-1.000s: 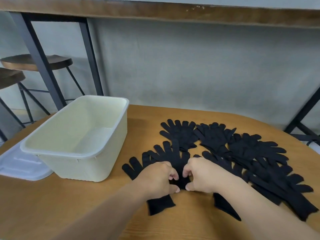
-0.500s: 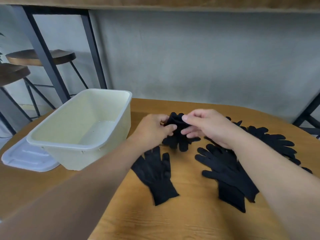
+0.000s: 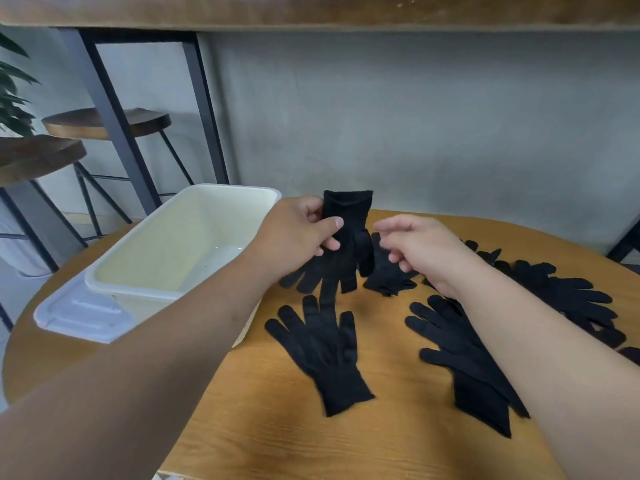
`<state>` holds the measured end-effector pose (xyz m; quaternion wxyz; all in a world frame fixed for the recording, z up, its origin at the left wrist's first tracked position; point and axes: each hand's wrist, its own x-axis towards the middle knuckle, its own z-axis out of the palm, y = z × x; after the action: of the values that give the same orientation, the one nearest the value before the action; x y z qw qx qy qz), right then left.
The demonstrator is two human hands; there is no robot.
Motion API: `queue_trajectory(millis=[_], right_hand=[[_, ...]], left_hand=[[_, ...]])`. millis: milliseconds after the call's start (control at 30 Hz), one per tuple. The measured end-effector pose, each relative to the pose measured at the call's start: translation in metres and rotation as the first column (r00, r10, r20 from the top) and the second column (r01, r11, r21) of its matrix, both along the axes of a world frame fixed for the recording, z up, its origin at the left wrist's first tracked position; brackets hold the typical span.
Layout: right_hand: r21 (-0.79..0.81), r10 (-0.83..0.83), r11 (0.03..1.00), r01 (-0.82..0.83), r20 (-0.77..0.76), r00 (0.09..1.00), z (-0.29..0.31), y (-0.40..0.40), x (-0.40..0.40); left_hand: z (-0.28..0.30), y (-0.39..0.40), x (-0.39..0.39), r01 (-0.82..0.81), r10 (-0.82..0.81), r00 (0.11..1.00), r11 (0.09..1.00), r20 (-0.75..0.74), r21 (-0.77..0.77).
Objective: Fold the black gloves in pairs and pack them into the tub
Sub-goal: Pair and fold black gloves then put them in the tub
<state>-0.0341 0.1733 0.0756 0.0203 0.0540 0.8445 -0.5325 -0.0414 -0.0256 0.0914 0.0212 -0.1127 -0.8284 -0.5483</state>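
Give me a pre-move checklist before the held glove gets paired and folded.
1. Left hand grips the held glove near its cuff: ok.
2. Right hand free to take a mate: ok, open and empty.
3. Mate in reach: ok, loose glove lies flat on the table below.
4. Held item is a single glove: cannot tell.
5. Tub open, lid off: ok.
6. Tub has room: ok, no gloves inside.

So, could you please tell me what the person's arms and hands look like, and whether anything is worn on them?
Both forearms are bare as far as the view shows, with no sleeves in sight. The left hand and right hand are bare too: no gloves, rings, watch or wristband visible.
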Motion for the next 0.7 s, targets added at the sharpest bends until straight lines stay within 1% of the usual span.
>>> queue_trajectory(millis=[33, 67, 167, 200, 233, 267, 333, 367, 433, 500, 533, 567, 600, 633, 667, 700], right_hand=[[-0.067, -0.082, 0.994, 0.085, 0.037, 0.996, 0.002, -0.002, -0.001], [-0.127, -0.128, 0.982, 0.139, 0.091, 0.988, 0.006, -0.003, -0.002], [-0.178, -0.104, 0.973, 0.147, 0.233, 0.967, 0.014, -0.008, 0.001], [-0.188, -0.086, 0.972, 0.138, 0.260, 0.962, 0.015, -0.011, 0.003], [-0.209, -0.069, 0.969, 0.133, 0.287, 0.955, 0.015, -0.013, 0.003], [-0.250, -0.048, 0.959, 0.132, 0.316, 0.948, 0.015, -0.014, 0.002], [-0.317, 0.010, 0.942, 0.114, 0.365, 0.931, 0.014, -0.014, 0.000], [-0.304, 0.037, 0.949, 0.087, 0.381, 0.924, 0.012, -0.014, -0.002], [-0.212, 0.070, 0.977, 0.019, 0.405, 0.912, 0.005, -0.015, 0.000], [-0.180, 0.061, 0.983, 0.017, 0.417, 0.907, -0.006, -0.016, 0.002], [-0.206, 0.059, 0.978, 0.031, 0.415, 0.908, -0.011, -0.018, 0.003], [-0.242, 0.067, 0.970, 0.033, 0.394, 0.916, -0.015, -0.020, 0.006], [-0.277, 0.083, 0.961, 0.023, 0.366, 0.927, -0.017, -0.021, 0.008], [-0.310, 0.101, 0.951, 0.007, 0.331, 0.938, -0.018, -0.021, 0.009], [-0.350, 0.122, 0.937, -0.012, 0.296, 0.947, -0.019, -0.021, 0.010], [-0.387, 0.143, 0.922, -0.031, 0.263, 0.954, -0.017, -0.021, 0.012]], left_hand=[[0.001, 0.000, 0.002, -0.001, 0.001, 1.000, 1.000, -0.007, 0.016], [0.001, 0.000, 0.004, -0.012, 0.012, 1.000, 0.998, -0.005, 0.055], [-0.004, 0.004, 0.010, -0.092, 0.085, 0.996, 0.967, 0.038, 0.237], [-0.006, 0.006, 0.013, -0.114, 0.101, 0.993, 0.954, 0.061, 0.277], [-0.008, 0.007, 0.015, -0.122, 0.109, 0.992, 0.953, 0.062, 0.277], [-0.009, 0.007, 0.019, -0.109, 0.103, 0.994, 0.967, 0.040, 0.230], [-0.013, 0.007, 0.028, -0.046, 0.047, 0.999, 0.997, -0.020, 0.065], [-0.016, 0.007, 0.035, -0.022, 0.020, 0.999, 0.999, -0.040, -0.031], [-0.028, 0.004, 0.050, 0.017, -0.031, 0.997, 0.985, -0.078, -0.169], [-0.043, 0.002, 0.066, 0.069, -0.110, 0.984, 0.959, -0.137, -0.274], [-0.051, 0.000, 0.074, 0.091, -0.142, 0.978, 0.949, -0.152, -0.303], [-0.060, -0.001, 0.081, 0.096, -0.148, 0.977, 0.950, -0.155, -0.298], [-0.068, -0.001, 0.087, 0.069, -0.104, 0.985, 0.970, -0.140, -0.233], [-0.074, 0.000, 0.091, 0.009, -0.019, 0.995, 0.994, -0.099, -0.109], [-0.076, 0.001, 0.093, -0.093, 0.093, 0.996, 0.994, 0.002, 0.050], [-0.075, 0.002, 0.093, -0.228, 0.196, 0.967, 0.951, 0.162, 0.211]])
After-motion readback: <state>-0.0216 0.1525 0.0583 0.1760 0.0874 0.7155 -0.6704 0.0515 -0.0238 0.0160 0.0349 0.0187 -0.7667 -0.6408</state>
